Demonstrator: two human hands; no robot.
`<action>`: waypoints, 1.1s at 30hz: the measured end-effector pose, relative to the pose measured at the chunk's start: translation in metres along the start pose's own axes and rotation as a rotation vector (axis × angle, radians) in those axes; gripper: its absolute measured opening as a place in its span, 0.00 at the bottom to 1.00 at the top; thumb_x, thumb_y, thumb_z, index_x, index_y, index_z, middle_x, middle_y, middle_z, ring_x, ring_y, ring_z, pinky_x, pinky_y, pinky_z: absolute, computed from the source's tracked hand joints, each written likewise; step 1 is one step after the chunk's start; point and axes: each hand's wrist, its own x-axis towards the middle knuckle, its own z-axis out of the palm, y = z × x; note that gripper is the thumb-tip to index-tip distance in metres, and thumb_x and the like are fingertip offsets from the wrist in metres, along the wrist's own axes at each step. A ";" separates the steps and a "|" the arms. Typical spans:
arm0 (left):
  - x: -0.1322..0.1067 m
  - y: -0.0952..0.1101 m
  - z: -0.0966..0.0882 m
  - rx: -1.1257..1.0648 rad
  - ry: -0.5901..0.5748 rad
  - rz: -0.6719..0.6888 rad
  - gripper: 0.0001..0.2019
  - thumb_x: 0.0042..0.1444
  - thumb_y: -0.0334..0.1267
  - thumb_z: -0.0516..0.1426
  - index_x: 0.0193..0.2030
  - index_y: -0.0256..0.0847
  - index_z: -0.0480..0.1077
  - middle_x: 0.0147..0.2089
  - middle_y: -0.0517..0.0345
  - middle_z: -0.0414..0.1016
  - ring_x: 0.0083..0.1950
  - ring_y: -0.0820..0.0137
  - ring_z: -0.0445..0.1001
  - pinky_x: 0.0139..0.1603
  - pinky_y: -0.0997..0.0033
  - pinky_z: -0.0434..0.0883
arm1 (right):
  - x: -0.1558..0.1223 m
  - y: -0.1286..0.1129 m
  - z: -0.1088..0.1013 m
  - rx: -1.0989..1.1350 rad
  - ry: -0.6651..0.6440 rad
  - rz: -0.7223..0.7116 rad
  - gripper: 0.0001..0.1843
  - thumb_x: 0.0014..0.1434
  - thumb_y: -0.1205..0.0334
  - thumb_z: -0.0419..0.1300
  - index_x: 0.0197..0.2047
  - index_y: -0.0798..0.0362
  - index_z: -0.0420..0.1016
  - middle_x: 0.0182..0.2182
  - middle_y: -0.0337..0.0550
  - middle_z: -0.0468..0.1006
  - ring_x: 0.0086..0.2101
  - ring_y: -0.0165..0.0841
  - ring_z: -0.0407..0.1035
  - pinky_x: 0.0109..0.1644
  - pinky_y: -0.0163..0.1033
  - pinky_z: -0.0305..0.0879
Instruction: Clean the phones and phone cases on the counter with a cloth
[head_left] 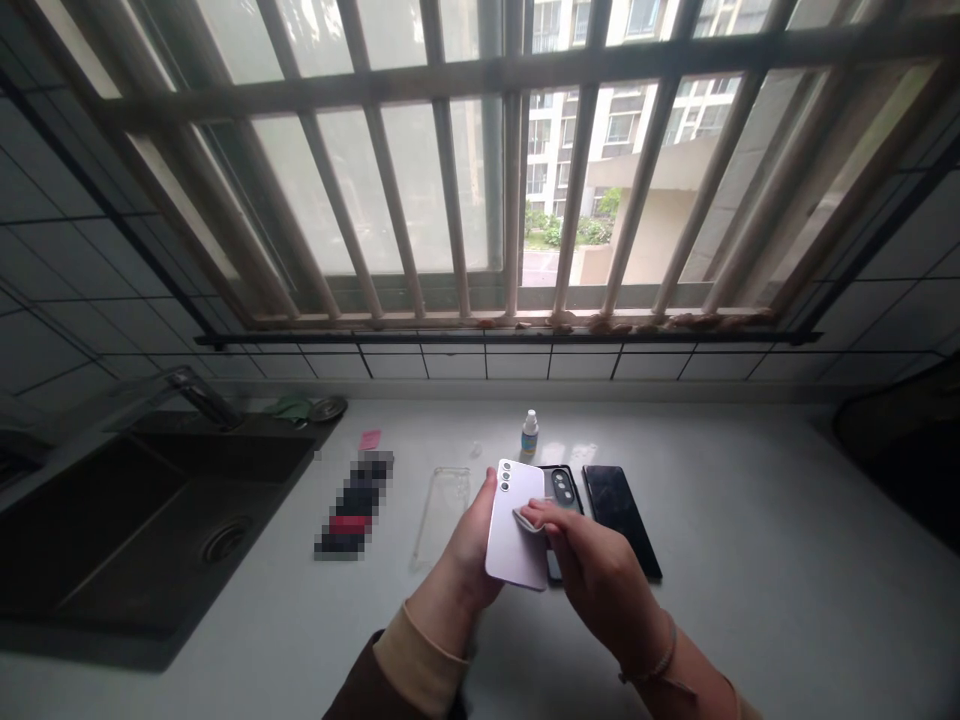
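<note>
Head view: the left hand (pixel 469 545) grips the white phone (pixel 510 545), back up. The right hand (pixel 592 575) pinches a small wipe (pixel 525 520) against its middle, so the wiping looks partway done. Left of the phone lies a clear case (pixel 441 515), beyond it a dropper bottle (pixel 529 437), and to its right a dark case (pixel 564 488) and a black phone (pixel 621 515). Nothing obstructs the hands.
</note>
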 end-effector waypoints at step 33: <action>-0.030 0.065 -0.023 1.916 1.180 0.401 0.33 0.64 0.67 0.53 0.48 0.33 0.75 0.43 0.35 0.82 0.47 0.45 0.82 0.44 0.57 0.72 | -0.008 0.000 -0.001 -0.062 0.125 0.018 0.09 0.76 0.68 0.52 0.48 0.50 0.72 0.32 0.42 0.81 0.30 0.34 0.78 0.35 0.37 0.71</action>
